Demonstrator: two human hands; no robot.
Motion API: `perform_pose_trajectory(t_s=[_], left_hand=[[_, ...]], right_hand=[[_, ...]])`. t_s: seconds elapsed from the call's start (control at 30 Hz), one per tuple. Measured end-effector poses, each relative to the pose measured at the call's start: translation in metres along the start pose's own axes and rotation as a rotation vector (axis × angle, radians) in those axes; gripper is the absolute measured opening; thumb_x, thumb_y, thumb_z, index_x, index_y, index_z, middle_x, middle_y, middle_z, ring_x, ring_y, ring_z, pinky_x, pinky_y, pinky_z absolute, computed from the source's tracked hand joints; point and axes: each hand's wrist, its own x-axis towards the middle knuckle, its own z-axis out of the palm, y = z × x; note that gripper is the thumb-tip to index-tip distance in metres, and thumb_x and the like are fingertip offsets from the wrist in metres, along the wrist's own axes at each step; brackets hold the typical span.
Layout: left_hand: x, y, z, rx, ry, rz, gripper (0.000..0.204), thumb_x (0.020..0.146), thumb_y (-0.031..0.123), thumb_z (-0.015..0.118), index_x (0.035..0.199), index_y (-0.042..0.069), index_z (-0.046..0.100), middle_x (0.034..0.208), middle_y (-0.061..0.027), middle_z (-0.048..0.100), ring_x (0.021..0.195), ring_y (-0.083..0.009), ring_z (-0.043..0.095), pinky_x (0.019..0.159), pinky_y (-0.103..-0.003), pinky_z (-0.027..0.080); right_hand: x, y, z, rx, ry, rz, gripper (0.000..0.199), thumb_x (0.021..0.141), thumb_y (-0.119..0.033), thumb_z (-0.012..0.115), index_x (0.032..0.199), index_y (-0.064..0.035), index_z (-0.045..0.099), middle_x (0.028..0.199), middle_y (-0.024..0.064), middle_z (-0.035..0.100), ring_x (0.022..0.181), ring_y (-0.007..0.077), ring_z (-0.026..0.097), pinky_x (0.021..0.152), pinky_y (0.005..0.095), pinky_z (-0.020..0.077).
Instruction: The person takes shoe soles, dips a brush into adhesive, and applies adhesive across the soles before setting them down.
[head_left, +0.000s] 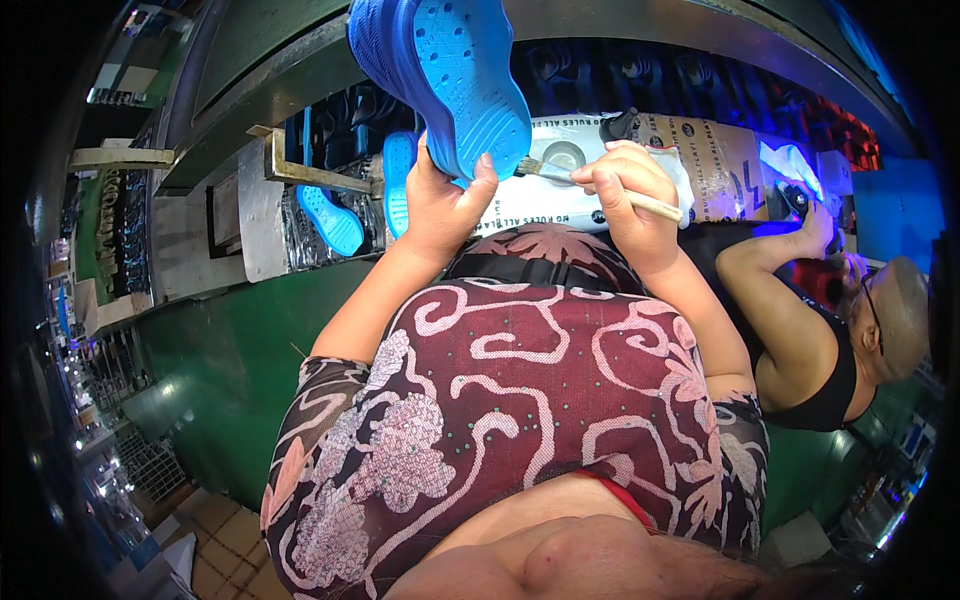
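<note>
My left hand (440,205) is closed around the heel end of a blue shoe sole (470,85), thumb on its light-blue face, which has small holes toward the upper part. The sole is held up, tilted, above the work surface. In my right hand (637,195) is a brush with a pale handle (655,206), pinched between the fingers. Its dark bristles (528,167) are right at the sole's heel edge; whether they touch it I cannot tell. Behind the brush a round grey dish (563,155) sits on a white printed sheet (545,203).
Further blue soles, one lying flat (332,222) and one standing (398,175), are at my left beside a metal bracket (320,178). A dark conical object (621,125) stands behind my right hand. Another person (800,310) works at the right under bluish light. A metal beam (660,25) crosses overhead.
</note>
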Motion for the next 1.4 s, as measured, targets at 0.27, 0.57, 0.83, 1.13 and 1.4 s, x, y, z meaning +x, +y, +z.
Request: perform_pose_trajectory(t_s=[0.27, 0.57, 0.83, 1.13, 1.4], left_hand=[[-0.001, 0.000, -0.006, 0.096, 0.000, 0.069, 0.051, 0.079, 0.005, 0.061, 0.122, 0.000, 0.035, 0.100, -0.0132, 0.058, 0.087, -0.0171, 0.059, 0.078, -0.030, 0.047], [-0.005, 0.000, -0.009, 0.127, 0.015, 0.096, 0.049, 0.078, 0.005, 0.061, 0.120, -0.001, 0.037, 0.097, -0.0140, 0.060, 0.085, -0.0184, 0.061, 0.076, -0.030, 0.048], [-0.010, -0.001, -0.012, 0.172, 0.046, 0.064, 0.048, 0.077, 0.005, 0.062, 0.119, -0.002, 0.038, 0.095, -0.0150, 0.061, 0.081, -0.0198, 0.063, 0.073, -0.030, 0.049], [-0.010, -0.013, -0.011, 0.236, 0.058, 0.246, 0.060, 0.076, 0.000, 0.061, 0.126, 0.003, 0.029, 0.097, -0.0163, 0.061, 0.081, -0.0225, 0.064, 0.073, -0.032, 0.050], [-0.009, -0.014, -0.016, 0.299, 0.052, 0.375, 0.080, 0.076, -0.003, 0.060, 0.138, 0.013, 0.012, 0.098, -0.0158, 0.060, 0.082, -0.0233, 0.064, 0.072, -0.034, 0.050]], right_hand=[[0.003, 0.004, 0.003, -0.065, -0.015, -0.030, 0.018, 0.084, -0.012, 0.055, 0.071, -0.0039, 0.064, 0.062, 0.0052, 0.058, 0.060, 0.0199, 0.053, 0.072, 0.0338, 0.0393], [0.013, -0.003, 0.006, -0.082, -0.079, -0.029, 0.019, 0.085, -0.011, 0.053, 0.071, -0.0035, 0.063, 0.062, 0.0047, 0.059, 0.060, 0.0181, 0.053, 0.082, 0.0371, 0.0396], [0.009, -0.005, 0.003, -0.083, -0.058, -0.063, 0.017, 0.084, -0.011, 0.055, 0.073, -0.0043, 0.065, 0.065, 0.0044, 0.061, 0.062, 0.0174, 0.055, 0.081, 0.0369, 0.0398], [0.008, -0.002, 0.006, -0.054, -0.087, -0.102, 0.017, 0.084, -0.013, 0.056, 0.074, -0.0040, 0.066, 0.067, 0.0040, 0.063, 0.062, 0.0177, 0.056, 0.083, 0.0376, 0.0396], [0.011, -0.002, 0.011, -0.075, -0.064, -0.152, 0.019, 0.081, -0.014, 0.061, 0.064, -0.0054, 0.063, 0.060, 0.0028, 0.059, 0.056, 0.0198, 0.053, 0.071, 0.0336, 0.0413]])
